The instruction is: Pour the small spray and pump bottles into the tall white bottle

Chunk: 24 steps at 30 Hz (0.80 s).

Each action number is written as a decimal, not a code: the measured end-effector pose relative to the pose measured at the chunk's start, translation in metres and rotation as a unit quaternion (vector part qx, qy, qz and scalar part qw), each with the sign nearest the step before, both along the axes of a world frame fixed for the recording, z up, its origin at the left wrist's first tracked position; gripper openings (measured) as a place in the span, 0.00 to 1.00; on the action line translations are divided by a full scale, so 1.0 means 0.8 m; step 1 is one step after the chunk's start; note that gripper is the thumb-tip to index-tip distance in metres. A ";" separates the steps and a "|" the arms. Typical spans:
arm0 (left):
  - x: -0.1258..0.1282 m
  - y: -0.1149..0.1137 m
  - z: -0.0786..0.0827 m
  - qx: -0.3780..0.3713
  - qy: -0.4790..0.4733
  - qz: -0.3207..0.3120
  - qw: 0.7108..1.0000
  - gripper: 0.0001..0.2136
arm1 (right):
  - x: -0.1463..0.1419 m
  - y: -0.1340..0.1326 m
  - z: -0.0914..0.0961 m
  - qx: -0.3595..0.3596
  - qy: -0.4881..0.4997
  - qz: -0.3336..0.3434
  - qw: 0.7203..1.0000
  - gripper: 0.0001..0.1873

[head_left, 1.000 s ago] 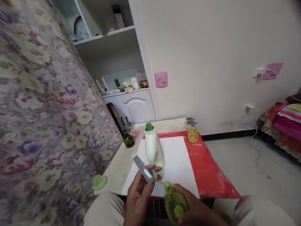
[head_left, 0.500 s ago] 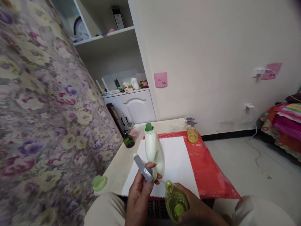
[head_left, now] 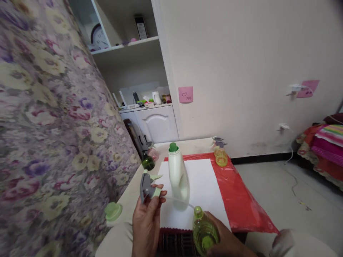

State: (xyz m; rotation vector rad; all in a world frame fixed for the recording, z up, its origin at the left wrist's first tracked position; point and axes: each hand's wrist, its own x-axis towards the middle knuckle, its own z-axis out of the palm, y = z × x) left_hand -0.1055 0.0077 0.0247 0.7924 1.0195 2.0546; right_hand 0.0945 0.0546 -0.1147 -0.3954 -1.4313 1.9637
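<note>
My left hand [head_left: 147, 217] grips a grey and pale green spray nozzle [head_left: 147, 187] by its collar. From the nozzle a thin clear dip tube [head_left: 179, 201] runs right, its end at the mouth of a green-yellow clear bottle [head_left: 202, 228]. That bottle is in my right hand [head_left: 223, 235], tilted a little, with its neck uncapped; some fingers are hidden behind it. Beyond both hands a large pale green jug [head_left: 178, 175] stands upright on a white sheet [head_left: 200, 175], a dark green piece [head_left: 173, 147] at its open top. A light green cap [head_left: 113, 211] lies at the table's left edge.
Yellow spray bottles [head_left: 221, 157] stand at the back right on red plastic [head_left: 241, 200]. A dark green bottle [head_left: 148, 162] and a pinkish spray bottle [head_left: 153, 152] are at the back left. A floral curtain [head_left: 53, 142] hangs along the left, and a wall [head_left: 241, 71] rises behind.
My left hand has moved left with the spray nozzle, drawing more of the dip tube out of the bottle. The nozzle has turned. The view has shifted slightly.
</note>
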 end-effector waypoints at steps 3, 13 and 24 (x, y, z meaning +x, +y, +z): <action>-0.022 0.001 -0.001 0.016 -0.046 0.005 0.999 0.16 | 0.000 0.002 -0.010 0.004 0.003 -0.014 1.000 0.48; -0.124 0.033 -0.042 0.017 -0.179 -0.040 0.983 0.05 | 0.012 0.029 -0.030 0.030 -0.075 -0.109 0.991 0.52; -0.189 0.126 -0.142 -0.094 -0.253 -0.134 0.954 0.12 | 0.042 0.101 0.076 0.172 -0.165 -0.251 0.938 0.47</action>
